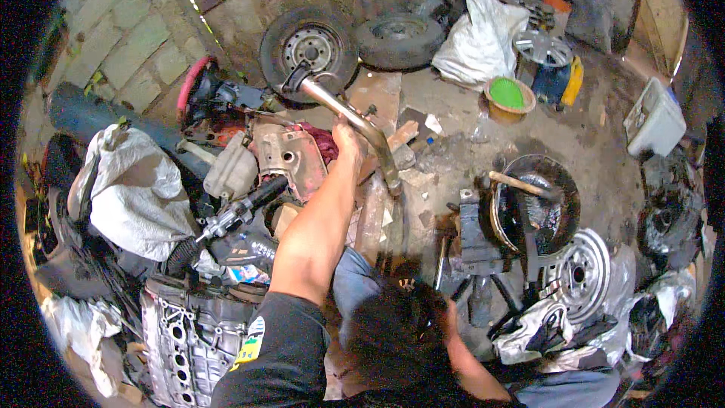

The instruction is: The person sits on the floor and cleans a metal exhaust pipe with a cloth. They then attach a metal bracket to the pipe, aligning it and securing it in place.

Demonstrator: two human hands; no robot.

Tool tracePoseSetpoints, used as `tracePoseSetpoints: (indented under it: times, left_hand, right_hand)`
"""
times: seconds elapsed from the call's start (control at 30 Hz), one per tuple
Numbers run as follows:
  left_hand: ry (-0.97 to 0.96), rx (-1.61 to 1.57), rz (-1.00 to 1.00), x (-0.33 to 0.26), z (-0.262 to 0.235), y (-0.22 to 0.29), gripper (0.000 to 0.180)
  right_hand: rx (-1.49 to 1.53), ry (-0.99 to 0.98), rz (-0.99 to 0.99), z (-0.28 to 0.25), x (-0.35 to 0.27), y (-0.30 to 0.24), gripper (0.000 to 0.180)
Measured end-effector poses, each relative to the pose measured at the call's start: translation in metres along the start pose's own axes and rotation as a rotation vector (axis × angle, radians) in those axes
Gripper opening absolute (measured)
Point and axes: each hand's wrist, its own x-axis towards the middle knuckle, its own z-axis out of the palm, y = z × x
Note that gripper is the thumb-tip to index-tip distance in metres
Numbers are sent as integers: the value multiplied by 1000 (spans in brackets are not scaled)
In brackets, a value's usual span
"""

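My left hand (346, 138) is stretched out ahead, its fingers closed round a bent metal pipe (325, 96). The pipe slants from a dark, flared far end, in front of the upright wheel, to a curved brownish end near the middle. Only the edge of my right hand (448, 319) shows, low and right of centre. Its fingers are hidden by a dark, blurred mass (393, 325), so what it holds cannot be seen. Close to it lie a thin metal rod (441, 264) and a dark metal stand (481, 238).
Left of my arm are an engine block (189, 347), a white sack (140, 189) and a plastic reservoir (228, 168). On the right stand a black basin (563, 219) with a wooden-handled tool (521, 183) and a steel wheel rim (581, 276). An upright wheel (343, 41) leans against the back wall.
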Motion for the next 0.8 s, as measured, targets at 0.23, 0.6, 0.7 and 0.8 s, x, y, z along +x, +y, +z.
tracePoseSetpoints:
  times: [0.23,0.6,0.7,0.8]
  left_hand:
    - [-198,-146,-211,-122,80,66,37]
    - [-412,-353,-20,-269,133,120,54]
    - [-419,-358,37,-281,135,120,54]
    - [-406,-428,20,-289,134,124,55]
  right_hand:
    - [-592,85,-86,15,-76,-118,28]
    - [-615,-135,-40,-8,-159,-211,25]
    - [-508,-104,-113,-12,-186,-248,20]
    - [-431,-95,-271,-30,-197,-268,22]
